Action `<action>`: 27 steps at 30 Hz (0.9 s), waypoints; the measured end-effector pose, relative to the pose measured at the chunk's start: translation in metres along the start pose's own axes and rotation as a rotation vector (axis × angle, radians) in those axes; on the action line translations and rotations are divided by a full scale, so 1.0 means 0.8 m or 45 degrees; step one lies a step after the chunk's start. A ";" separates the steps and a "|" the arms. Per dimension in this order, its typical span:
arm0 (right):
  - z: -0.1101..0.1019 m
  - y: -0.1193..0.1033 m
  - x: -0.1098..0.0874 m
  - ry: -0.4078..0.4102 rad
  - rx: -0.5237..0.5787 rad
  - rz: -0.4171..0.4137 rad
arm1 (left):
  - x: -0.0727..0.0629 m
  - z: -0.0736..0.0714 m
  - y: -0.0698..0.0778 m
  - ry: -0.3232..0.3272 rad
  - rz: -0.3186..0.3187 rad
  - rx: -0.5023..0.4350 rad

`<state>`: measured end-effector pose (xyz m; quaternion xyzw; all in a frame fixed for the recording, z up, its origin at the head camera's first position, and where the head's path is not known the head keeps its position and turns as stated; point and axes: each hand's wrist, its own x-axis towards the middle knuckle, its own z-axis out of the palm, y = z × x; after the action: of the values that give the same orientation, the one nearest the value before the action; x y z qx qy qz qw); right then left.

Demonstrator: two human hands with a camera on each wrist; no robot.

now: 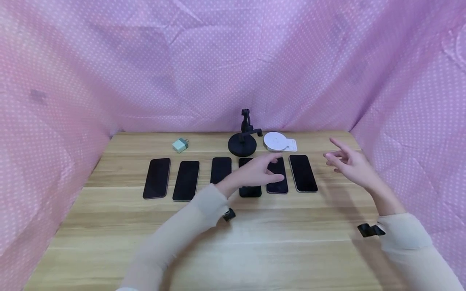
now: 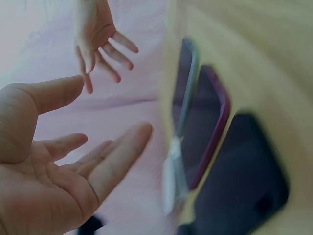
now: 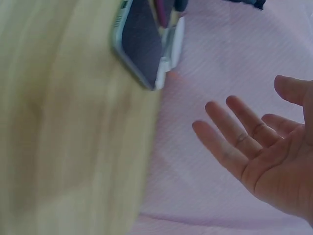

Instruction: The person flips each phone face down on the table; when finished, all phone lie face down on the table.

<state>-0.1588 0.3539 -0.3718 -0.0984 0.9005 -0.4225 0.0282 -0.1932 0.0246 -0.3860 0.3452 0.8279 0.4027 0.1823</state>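
Several black-screened smartphones lie in a row across the wooden table, from the leftmost phone point(image 1: 156, 178) to the rightmost phone point(image 1: 303, 173). My left hand point(image 1: 256, 171) hovers above the right half of the row with fingers spread, partly hiding the fourth phone point(image 1: 250, 192) and the fifth phone point(image 1: 277, 187). Nothing is in its grasp in the left wrist view, where a purple-edged phone point(image 2: 208, 117) shows beside it. To the right of the row, my right hand point(image 1: 351, 163) is in the air, fingers loosely extended and holding nothing. The right wrist view shows a silver-edged phone point(image 3: 142, 41) near it.
Behind the phones stand a black stand with a round base point(image 1: 242, 145) and a folding arm, a white round charging pad point(image 1: 275, 141) on a white card point(image 1: 292, 145), and a pale green plug adapter point(image 1: 180, 145). Pink dotted cloth point(image 1: 233, 72) surrounds the table point(image 1: 276, 250).
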 end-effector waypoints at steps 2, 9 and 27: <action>0.002 0.013 0.006 -0.058 0.077 0.047 | 0.017 0.013 -0.004 -0.018 -0.083 -0.177; 0.015 0.050 0.027 -0.140 0.202 0.227 | 0.060 0.050 -0.014 0.005 -0.285 -0.668; 0.031 0.095 0.067 -0.434 0.434 0.463 | 0.099 0.091 -0.018 0.126 -0.474 -0.887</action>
<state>-0.2195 0.3716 -0.4441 0.0012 0.8018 -0.5331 0.2701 -0.2120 0.1147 -0.4441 0.0867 0.6979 0.6357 0.3182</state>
